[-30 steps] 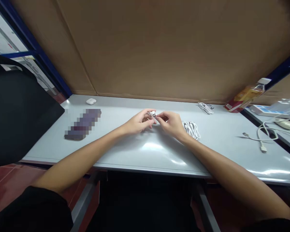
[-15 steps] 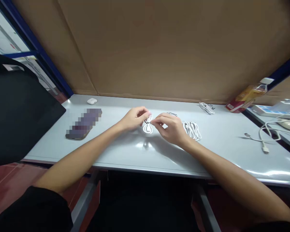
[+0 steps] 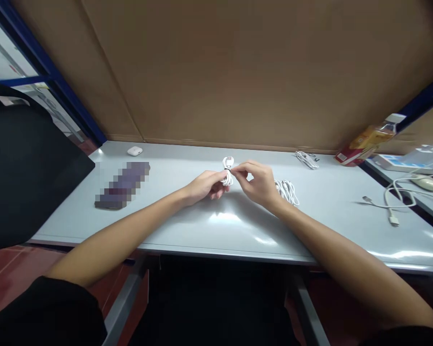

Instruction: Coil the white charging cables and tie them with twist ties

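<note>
Coiled white cable (image 3: pixel 228 174) was held just above the grey surface (image 3: pixel 187 230) in the head view, pinched between the two hands. The left hand (image 3: pixel 205 185) closed its grip on the lower loops. The right hand (image 3: pixel 259 183) clamped finger and thumb on the middle, with one loop standing up above. No writing could be read: the label on the lying bottle (image 3: pixel 368 142) was blurred, and the dark flat thing (image 3: pixel 122 185) at left was pixelated. Another cable bundle (image 3: pixel 287 191) lay just beside the right wrist.

coiled cable (image 3: pixel 286 191) hems right hand (image 3: pixel 260 185); near table (image 3: pixel 202 235) open
</note>
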`<act>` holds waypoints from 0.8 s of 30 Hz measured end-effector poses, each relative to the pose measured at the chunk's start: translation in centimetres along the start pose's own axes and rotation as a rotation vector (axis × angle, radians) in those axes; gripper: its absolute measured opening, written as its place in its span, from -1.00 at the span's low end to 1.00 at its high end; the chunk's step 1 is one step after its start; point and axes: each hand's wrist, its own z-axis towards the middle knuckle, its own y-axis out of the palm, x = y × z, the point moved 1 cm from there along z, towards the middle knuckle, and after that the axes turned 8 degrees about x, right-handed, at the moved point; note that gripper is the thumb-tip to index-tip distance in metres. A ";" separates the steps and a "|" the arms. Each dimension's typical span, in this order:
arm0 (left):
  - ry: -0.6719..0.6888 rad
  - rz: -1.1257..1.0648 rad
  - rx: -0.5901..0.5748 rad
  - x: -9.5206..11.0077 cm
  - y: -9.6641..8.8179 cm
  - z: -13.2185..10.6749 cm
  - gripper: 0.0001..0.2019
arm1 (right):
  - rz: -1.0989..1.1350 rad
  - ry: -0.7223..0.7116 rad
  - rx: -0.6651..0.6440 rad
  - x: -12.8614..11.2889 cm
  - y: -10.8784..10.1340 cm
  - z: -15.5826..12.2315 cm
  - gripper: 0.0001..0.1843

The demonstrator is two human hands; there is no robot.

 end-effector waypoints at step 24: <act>0.299 0.804 0.100 0.4 -1.2 -0.8 -0.65 | -0.164 -0.032 -0.474 0.9 1.2 -1.2 -0.79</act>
